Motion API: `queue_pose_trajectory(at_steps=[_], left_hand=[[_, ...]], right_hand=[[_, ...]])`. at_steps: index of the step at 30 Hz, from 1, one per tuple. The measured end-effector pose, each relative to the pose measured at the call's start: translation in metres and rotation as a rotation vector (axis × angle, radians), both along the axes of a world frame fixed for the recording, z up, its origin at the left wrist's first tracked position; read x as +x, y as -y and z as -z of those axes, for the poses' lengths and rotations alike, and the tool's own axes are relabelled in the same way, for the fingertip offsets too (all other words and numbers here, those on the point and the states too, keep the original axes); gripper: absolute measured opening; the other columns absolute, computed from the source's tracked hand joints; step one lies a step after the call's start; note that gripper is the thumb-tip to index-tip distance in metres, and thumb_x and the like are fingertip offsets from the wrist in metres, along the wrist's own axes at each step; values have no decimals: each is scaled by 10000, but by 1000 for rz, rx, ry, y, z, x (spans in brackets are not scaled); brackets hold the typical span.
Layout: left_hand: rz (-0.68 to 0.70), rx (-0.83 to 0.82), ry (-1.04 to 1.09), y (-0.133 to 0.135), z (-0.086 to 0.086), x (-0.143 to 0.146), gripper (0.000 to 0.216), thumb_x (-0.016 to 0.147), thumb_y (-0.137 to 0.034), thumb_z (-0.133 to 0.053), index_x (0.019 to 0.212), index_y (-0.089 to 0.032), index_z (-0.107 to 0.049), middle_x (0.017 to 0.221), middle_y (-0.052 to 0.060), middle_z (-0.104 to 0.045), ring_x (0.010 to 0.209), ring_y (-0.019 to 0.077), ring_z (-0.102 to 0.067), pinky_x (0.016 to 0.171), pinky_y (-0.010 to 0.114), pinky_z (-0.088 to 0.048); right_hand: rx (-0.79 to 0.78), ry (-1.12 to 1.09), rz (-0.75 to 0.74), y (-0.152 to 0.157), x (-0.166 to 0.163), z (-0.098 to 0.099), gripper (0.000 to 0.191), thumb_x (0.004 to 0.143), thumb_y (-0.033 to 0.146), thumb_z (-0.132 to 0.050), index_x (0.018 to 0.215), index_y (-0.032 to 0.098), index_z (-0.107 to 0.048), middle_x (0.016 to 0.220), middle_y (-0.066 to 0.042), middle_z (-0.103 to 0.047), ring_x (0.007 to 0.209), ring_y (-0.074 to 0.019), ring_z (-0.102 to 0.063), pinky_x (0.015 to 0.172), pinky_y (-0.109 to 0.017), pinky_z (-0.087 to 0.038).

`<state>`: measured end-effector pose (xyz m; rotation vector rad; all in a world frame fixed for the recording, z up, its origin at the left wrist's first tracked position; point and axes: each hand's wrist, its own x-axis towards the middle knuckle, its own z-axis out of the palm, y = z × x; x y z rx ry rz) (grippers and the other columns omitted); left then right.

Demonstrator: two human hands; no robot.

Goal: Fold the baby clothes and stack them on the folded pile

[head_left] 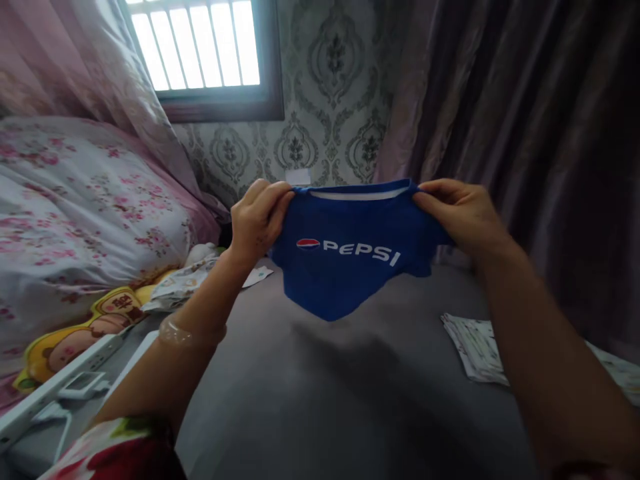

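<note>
A small blue shirt [345, 267] with a white "PEPSI" logo hangs in the air above a grey bed surface [320, 393]. My left hand [257, 217] pinches its left shoulder by the white-trimmed collar. My right hand [463, 210] grips the right shoulder. Both hands are closed on the cloth, stretching the top edge level. The shirt's lower part droops to a point and casts a shadow on the grey sheet.
A floral quilt [75, 207] is piled at the left, with a yellow cartoon pillow [75, 333] below it. A folded white patterned cloth [480, 350] lies at the right. Pink curtains [525, 133] hang behind, and a barred window [200, 47] sits high on the wallpapered wall.
</note>
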<state>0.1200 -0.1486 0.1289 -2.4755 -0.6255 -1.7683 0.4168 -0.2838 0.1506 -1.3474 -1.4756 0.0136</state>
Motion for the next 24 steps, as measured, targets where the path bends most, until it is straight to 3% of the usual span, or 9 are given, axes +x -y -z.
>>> queue_pose_trajectory(at_steps=[2,4,7,10,13,16,24], left_hand=[[12,5,-183,-7,-10,1,192,844,-365,-561,864,-220,-685,825,31,-649,865,184,-595,770,267,-451],[20,-33,-237,-17,-10,5,192,843,-357,-552,828,-214,-678,770,22,-641,833,179,-600,751,257,-449],[20,-60,-111,-28,-4,12,209,865,-344,-522,864,-202,-675,815,31,-656,862,174,-597,767,258,-443],[80,-94,-102,-28,-3,18,201,842,-371,-565,847,-202,-676,819,24,-664,852,170,-604,740,252,-443],[138,-156,-11,-27,-6,25,272,877,-393,-515,855,-171,-670,805,20,-668,843,165,-602,722,258,-445],[223,-240,-170,-28,-9,35,242,827,-383,-588,788,-160,-671,736,5,-658,795,161,-603,678,242,-443],[208,-230,135,-40,-11,48,251,806,-387,-611,761,-150,-677,735,15,-632,773,144,-567,667,228,-441]], right_hand=[[-126,153,-57,-6,4,-6,285,740,482,-675,845,220,-713,747,-23,-694,685,-186,-621,639,-313,-490],[-151,230,-77,-14,8,-6,274,722,485,-692,790,222,-721,755,-20,-700,726,-193,-632,682,-316,-505],[20,110,-22,-22,10,-5,309,761,516,-646,828,226,-725,820,-27,-707,773,-194,-638,701,-321,-523],[-7,93,-41,-22,11,-10,296,711,496,-707,806,216,-727,762,-22,-701,745,-193,-644,702,-326,-532],[67,-20,-28,-23,16,-16,290,734,471,-694,885,226,-726,816,-17,-708,771,-184,-655,724,-328,-538],[-84,68,-58,-28,23,-16,243,674,419,-754,799,211,-736,743,-16,-703,740,-189,-657,724,-332,-536],[-89,135,-8,-33,28,-9,294,686,474,-729,829,217,-745,735,-23,-707,728,-197,-654,668,-321,-533]])
